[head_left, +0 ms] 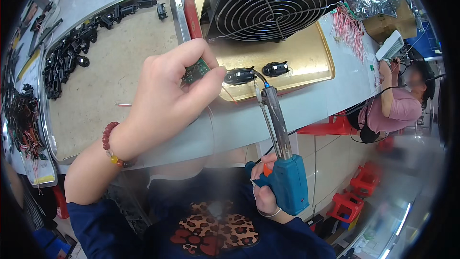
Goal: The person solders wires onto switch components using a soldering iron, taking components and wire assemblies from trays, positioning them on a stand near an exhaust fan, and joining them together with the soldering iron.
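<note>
At twelve o'clock from the middle, a black module (238, 76) sits on the gold tray (311, 50), the soldering gun's tip at its right end (touching or just short, I cannot tell). The right hand (264, 194), at five o'clock, has its fingers wrapped around the blue soldering gun (291, 184). The left hand (167, 84), at ten o'clock, has thumb and forefinger pinched together, apparently clamped on a green circuit board (196, 70).

The soldering seems to be under way: one module is at the tip, while a second module (276, 69) lies apart at its three o'clock, finished or untouched I cannot tell. Many more lie in the steel tray (44, 115) at ten o'clock.

Counted: one gun, one board in hand, two modules on gold, one fan (273, 7); the heaped modules (64, 60) overlap too much to number.
</note>
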Tool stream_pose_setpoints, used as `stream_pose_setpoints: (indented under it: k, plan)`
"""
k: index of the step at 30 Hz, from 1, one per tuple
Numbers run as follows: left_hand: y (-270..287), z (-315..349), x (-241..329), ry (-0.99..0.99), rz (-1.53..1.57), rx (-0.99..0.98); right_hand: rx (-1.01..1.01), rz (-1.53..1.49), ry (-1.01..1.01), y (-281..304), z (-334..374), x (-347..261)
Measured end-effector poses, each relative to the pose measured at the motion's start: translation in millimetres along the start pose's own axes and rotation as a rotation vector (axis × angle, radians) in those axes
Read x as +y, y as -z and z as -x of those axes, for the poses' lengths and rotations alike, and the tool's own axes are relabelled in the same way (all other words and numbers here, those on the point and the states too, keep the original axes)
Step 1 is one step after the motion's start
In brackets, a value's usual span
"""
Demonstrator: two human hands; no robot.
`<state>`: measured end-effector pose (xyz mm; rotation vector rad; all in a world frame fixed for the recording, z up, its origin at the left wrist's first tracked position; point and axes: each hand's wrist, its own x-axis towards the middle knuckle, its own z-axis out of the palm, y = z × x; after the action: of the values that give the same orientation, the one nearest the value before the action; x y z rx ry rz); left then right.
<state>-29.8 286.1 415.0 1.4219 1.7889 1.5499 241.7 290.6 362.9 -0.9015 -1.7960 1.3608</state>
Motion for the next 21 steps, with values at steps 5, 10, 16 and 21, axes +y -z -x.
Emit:
stream_pose_setpoints:
  k: [5,10,16,21]
  plan:
    - [0.1,0.1,0.3,0.015,0.015,-0.014,0.001,-0.018,-0.008,0.2,0.7,1.4]
    - [1.0,1.7,1.7,0.044,0.036,-0.03,0.006,0.002,0.007,-0.4,-0.3,0.5]
    - [0.4,0.6,0.8,0.049,0.026,-0.029,-0.053,-0.033,-0.016,4.1,1.0,3.2]
    - [-0.3,-1.6,1.2,-0.009,-0.009,0.0,-0.069,-0.059,-0.036,6.7,2.8,5.1]
